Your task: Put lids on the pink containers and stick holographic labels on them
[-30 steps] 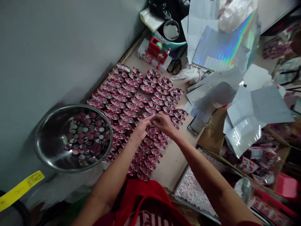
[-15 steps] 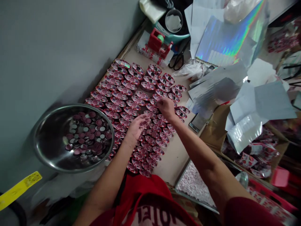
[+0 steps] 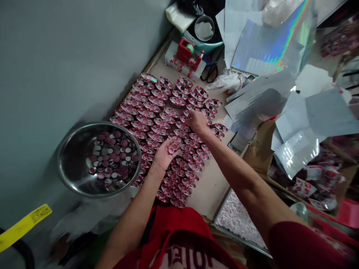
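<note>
My left hand (image 3: 167,150) is palm up over the rows, its fingers loosely curled around a few small round pink discs (image 3: 173,148). Just beyond it, my right hand (image 3: 196,121) reaches down in a pinch at one of the printed oval pieces; whatever its fingertips hold is hidden. Rows of these red-and-pink oval pieces (image 3: 151,107) cover the table. Most carry a pink disc in the middle, while those towards the far right show a dark round centre. On the left, a steel bowl (image 3: 70,164) contains many loose pink and silvery discs.
A red tape dispenser (image 3: 186,51) and black scissors (image 3: 210,71) lie at the back. Shiny sheets (image 3: 258,48) are heaped on the right, above a cardboard box (image 3: 256,155) of wrapped packets. A tray of small pale pieces (image 3: 238,216) is near my right forearm. The wall borders the left.
My left palm has turned up, showing the pink discs in it. My right hand has shifted slightly, staying pinched over the rows. The whole view has shifted a little.
</note>
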{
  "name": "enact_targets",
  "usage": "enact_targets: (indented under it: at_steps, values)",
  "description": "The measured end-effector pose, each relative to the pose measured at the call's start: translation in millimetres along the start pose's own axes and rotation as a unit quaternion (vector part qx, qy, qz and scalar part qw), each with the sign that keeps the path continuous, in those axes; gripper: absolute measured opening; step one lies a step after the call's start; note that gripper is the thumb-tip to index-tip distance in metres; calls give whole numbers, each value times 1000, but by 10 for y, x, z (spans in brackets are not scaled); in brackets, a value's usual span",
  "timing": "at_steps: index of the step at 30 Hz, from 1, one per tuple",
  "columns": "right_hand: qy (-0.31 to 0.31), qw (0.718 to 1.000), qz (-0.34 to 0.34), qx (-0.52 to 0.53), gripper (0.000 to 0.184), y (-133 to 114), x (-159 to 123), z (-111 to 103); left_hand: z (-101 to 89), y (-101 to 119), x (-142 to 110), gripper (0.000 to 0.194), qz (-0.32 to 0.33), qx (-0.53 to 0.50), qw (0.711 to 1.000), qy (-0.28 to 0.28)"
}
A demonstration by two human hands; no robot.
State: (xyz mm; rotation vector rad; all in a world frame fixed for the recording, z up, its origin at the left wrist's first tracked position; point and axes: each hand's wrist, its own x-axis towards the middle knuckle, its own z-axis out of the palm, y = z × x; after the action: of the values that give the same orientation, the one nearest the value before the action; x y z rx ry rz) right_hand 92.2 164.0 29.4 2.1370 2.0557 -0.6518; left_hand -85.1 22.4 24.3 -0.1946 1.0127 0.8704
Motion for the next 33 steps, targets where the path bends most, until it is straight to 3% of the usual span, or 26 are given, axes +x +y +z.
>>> enact_targets:
  at_steps: [2, 4, 7, 10, 12, 15, 17, 19, 25, 30, 33]
  values:
    - [9, 994, -84, 74, 15, 23, -405, 73, 11, -23, -12, 30, -2, 16, 1000, -2]
    - [-34, 968, -202, 142, 16, 83, -835, 199, 16, -85, 4, 25, -3, 28, 1000, -8]
    - [-54, 967, -187, 165, 15, 201, -1304, 415, 74, -251, 71, 20, -34, 23, 999, -7]
    - [-21, 970, -156, 186, 13, 357, -1427, 534, 209, -428, 143, 17, -54, -9, 999, 3]
    - [8, 962, -128, 240, 15, 501, -1329, 515, 303, -494, 187, 16, -49, -20, 999, -4]
    - [62, 951, -16, 303, 19, 766, -987, 366, 390, -483, 259, 16, -52, 0, 998, -20]
    - [97, 959, 50, 261, 18, 923, -706, 242, 405, -426, 314, 16, -45, 20, 999, -11]
    - [101, 977, 62, 178, 16, 1012, -461, 145, 405, -356, 363, 16, -25, 32, 999, 4]
    - [39, 997, 64, -5, 17, 954, -121, 63, 499, -155, 464, 23, 2, 27, 999, -32]
    - [-58, 991, 115, -31, 21, 969, 148, -20, 632, -77, 587, 33, -1, 13, 997, -75]
    - [-66, 991, 108, -39, 23, 944, 192, -111, 667, -91, 613, 42, -10, 12, 997, -78]
